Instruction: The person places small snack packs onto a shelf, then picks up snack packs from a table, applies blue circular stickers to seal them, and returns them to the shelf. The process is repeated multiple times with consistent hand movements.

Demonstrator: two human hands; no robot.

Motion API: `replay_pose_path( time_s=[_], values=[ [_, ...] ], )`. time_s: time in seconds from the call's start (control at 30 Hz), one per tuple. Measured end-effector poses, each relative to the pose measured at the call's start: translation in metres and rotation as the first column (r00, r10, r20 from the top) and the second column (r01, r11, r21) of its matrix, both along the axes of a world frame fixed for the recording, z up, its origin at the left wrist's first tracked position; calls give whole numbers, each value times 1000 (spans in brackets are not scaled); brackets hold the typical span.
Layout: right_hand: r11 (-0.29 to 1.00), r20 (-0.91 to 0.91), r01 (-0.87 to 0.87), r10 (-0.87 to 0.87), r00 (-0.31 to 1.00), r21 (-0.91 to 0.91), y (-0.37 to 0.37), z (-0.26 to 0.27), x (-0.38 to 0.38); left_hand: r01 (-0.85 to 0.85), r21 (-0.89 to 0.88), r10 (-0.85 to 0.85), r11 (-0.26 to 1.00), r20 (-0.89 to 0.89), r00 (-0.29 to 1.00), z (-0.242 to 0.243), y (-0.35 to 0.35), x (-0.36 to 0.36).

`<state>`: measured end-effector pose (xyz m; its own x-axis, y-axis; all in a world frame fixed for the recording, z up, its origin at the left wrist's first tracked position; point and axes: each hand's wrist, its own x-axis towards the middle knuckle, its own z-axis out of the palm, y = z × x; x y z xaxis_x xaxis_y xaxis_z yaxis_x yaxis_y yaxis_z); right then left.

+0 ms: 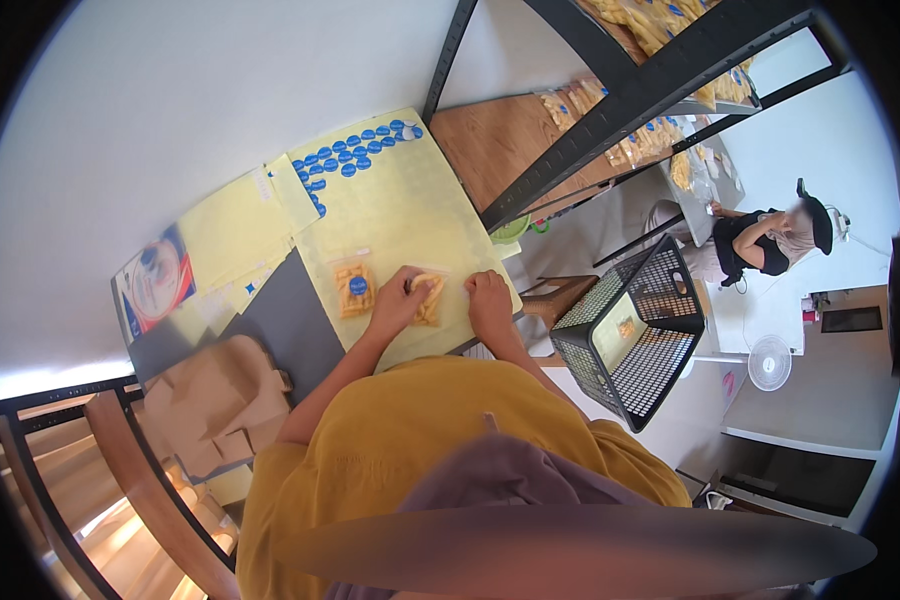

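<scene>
My left hand (399, 301) lies over a small clear plastic bag of yellow snack sticks (429, 306), its thumb and fingers at the bag's left side. No blue sticker shows on the visible part of this bag. Just left of that hand rests a similar bag (347, 304) bearing a round blue sticker (358, 286). My right hand (489, 296) is near the right edge of a pale yellow backing sheet (390, 217), fingers curled; whether they pinch something small is unclear. Rows of round blue stickers (349, 170) cover the sheet's far part.
To my right stands a black perforated plastic crate (667, 352) with a snack bag (627, 327) inside. Black metal shelving (562, 157) holds several bagged snacks (637, 146). Cardboard (210, 390) is at my left. Another person (769, 240) sits at a table beyond the crate.
</scene>
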<state>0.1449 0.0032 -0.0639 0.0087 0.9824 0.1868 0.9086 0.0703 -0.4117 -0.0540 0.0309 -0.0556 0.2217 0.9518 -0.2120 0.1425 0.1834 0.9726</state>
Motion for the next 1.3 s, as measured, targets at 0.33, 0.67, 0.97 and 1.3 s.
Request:
replay_pose_path(
  time_s=[0.33,0.67,0.97,1.3],
  values=[
    [930,-570,44,-261,779,-365,14,0,24,-47,14,47,999,3,999,-9,2,3],
    [897,-761,-56,-338,554,-439,24,9,-8,-24,-40,28,999,80,996,-2,3,0],
    [900,-764,-63,-328,556,-432,26,8,-12,24,-100,-5,995,177,984,-4,3,1],
    [907,-788,-64,-323,524,-415,27,9,-13,62,-119,-27,991,279,960,2,2,-1]
  ],
)
